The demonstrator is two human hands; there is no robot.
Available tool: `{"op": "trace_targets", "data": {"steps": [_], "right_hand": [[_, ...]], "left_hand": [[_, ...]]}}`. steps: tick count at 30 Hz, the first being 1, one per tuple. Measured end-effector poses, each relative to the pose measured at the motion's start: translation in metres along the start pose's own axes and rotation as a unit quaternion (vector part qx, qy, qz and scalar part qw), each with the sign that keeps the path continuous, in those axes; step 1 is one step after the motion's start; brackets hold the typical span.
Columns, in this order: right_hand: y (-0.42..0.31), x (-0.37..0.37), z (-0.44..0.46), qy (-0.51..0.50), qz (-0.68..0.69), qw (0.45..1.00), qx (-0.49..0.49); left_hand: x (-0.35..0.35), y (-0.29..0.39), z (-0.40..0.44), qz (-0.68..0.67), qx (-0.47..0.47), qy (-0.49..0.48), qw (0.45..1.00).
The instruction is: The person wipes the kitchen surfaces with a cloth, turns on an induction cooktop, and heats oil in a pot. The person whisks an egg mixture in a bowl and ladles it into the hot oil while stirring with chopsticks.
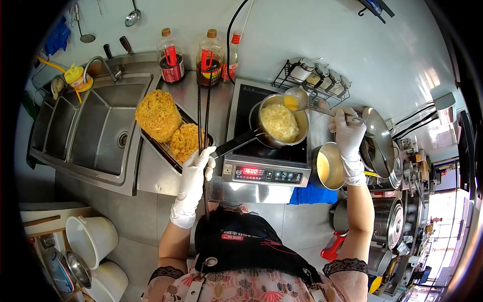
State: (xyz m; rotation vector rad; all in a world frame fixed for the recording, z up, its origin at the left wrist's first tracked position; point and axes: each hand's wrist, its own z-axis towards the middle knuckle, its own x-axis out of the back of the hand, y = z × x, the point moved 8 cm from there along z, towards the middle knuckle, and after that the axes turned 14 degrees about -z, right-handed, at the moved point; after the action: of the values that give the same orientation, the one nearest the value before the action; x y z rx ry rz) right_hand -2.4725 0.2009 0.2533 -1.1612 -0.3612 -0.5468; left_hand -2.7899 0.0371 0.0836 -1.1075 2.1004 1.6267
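Observation:
My left hand (192, 178), in a white glove, is closed on a pair of long dark chopsticks (200, 113) that point away from me. Its fingertips are at the end of the black handle (234, 144) of a saucepan (255, 118); whether they grip it too, I cannot tell. Pale yellow, fluffy food (279, 122) fills the pan, which sits on an induction cooker (244, 108). Also gloved, my right hand (348, 135) grips a ladle (317, 107) by its handle. The ladle's bowl, with yellow liquid in it, is over the pan's far rim.
A metal pot (320, 182) of yellow liquid stands at right, beside a wok (377, 126). On the left, a tray (166, 153) bears golden fried food (157, 117), near the sink (98, 136). Sauce bottles (210, 58) and a rack of jars (317, 75) line the wall.

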Motion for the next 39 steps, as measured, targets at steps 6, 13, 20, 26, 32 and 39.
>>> {"op": "trace_targets", "data": {"steps": [6,13,20,26,32,39], "right_hand": [[-0.0003,0.0006,-0.0006,0.0,0.003,1.0,-0.001],[0.001,0.0033,-0.0018,0.004,-0.001,1.0,-0.006],[0.0003,0.0039,-0.0029,0.002,-0.002,1.0,-0.001],[0.0002,0.0038,-0.0032,0.003,-0.003,1.0,0.005],[-0.0011,0.0045,-0.0029,0.003,0.001,1.0,0.011],[-0.005,0.0055,-0.0021,0.013,-0.007,1.0,0.016]], "left_hand": [[-0.0002,-0.0002,0.0004,0.001,-0.003,-0.002,1.0],[-0.0019,0.0003,0.0,-0.003,-0.001,-0.004,1.0],[-0.0026,0.0004,-0.0002,-0.003,-0.003,-0.003,1.0],[-0.0031,0.001,-0.0014,0.0,-0.003,-0.003,1.0],[-0.0022,-0.0008,-0.0004,-0.006,0.001,-0.006,1.0],[-0.0036,-0.0006,-0.0002,-0.003,-0.001,-0.009,1.0]]}}
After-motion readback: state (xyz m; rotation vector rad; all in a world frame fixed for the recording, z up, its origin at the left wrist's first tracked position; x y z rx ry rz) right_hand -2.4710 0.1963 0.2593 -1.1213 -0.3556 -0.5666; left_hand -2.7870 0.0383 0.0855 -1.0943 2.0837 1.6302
